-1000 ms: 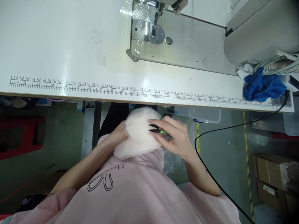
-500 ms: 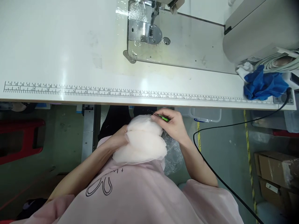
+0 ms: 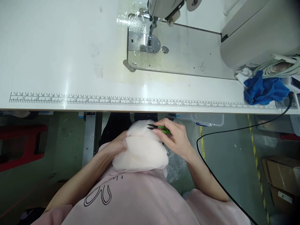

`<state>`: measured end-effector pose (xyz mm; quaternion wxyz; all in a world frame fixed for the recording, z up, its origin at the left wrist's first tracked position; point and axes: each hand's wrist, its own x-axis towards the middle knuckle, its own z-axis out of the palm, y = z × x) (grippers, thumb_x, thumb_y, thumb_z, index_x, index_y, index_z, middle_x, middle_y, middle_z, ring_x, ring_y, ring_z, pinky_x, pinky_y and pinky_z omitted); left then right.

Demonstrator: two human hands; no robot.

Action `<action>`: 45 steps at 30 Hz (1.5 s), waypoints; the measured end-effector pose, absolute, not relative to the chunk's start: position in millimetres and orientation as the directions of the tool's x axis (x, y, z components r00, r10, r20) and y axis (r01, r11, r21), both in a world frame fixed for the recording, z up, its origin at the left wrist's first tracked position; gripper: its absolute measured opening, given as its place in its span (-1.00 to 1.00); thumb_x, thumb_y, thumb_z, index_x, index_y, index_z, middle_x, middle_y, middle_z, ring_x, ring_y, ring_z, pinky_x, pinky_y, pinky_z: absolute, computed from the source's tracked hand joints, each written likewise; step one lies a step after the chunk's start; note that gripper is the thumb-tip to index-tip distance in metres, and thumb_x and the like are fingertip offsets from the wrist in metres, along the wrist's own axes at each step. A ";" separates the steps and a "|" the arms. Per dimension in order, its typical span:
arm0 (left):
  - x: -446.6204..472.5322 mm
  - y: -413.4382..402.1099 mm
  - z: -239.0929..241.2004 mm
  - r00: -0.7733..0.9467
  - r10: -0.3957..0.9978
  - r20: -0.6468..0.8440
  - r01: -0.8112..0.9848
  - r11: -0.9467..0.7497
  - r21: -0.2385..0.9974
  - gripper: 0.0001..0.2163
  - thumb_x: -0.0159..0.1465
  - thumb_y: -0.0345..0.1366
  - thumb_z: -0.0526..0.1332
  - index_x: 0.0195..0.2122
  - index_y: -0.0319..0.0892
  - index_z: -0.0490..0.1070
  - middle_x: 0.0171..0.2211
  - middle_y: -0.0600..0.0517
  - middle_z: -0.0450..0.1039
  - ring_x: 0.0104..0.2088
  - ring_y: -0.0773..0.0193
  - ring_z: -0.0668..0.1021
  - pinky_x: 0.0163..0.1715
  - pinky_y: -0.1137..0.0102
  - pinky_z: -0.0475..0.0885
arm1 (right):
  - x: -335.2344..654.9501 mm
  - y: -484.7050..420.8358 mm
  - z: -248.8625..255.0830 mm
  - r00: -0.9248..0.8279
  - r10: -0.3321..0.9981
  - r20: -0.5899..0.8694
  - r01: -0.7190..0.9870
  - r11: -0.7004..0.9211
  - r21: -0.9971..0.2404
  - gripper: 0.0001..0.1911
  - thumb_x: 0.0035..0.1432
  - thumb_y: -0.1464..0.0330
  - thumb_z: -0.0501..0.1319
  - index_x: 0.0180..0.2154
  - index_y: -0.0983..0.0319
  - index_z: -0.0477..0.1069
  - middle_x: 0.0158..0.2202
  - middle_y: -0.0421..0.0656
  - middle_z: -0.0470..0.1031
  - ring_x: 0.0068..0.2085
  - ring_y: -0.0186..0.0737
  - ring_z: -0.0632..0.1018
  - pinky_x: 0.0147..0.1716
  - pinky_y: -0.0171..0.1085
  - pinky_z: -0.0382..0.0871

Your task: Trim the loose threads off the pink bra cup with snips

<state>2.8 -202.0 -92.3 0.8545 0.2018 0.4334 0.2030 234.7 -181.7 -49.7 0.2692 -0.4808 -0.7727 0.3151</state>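
A bundle of sheer, cream-white fabric (image 3: 146, 153) rests in my lap, against the pink shirt. My left hand (image 3: 119, 144) grips its left side, the fingertips hidden in the folds. Green-handled thread snips (image 3: 161, 128) sit in my right hand (image 3: 174, 136), between thumb and fingers. Their two dark blades point left, slightly apart, over the upper part of the fabric. I cannot tell whether the blades touch it.
Above my lap runs the white table edge with a printed ruler (image 3: 140, 102). A sewing machine (image 3: 164, 9) stands on the table. A blue cloth (image 3: 266, 89) lies at right, and a black cable (image 3: 217, 178) hangs down. A red stool (image 3: 32, 143) is at left.
My right hand has turned the snips so their blades now show, spread over the fabric. The left hand keeps its hold. The whole view has shifted slightly.
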 end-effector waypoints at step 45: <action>5.3 -207.8 -93.2 0.480 0.491 -0.727 -0.207 0.869 0.450 -0.58 -0.08 -0.39 0.56 -0.15 -0.11 0.61 -0.32 0.07 0.61 -0.28 0.21 0.58 -0.32 0.43 0.44 | 224.2 -179.3 -55.5 -0.395 0.854 0.340 0.536 0.515 -0.669 -0.86 0.43 0.30 0.23 -0.13 0.21 0.53 -0.27 -0.15 0.66 -0.40 -0.28 0.61 -0.44 -0.30 0.42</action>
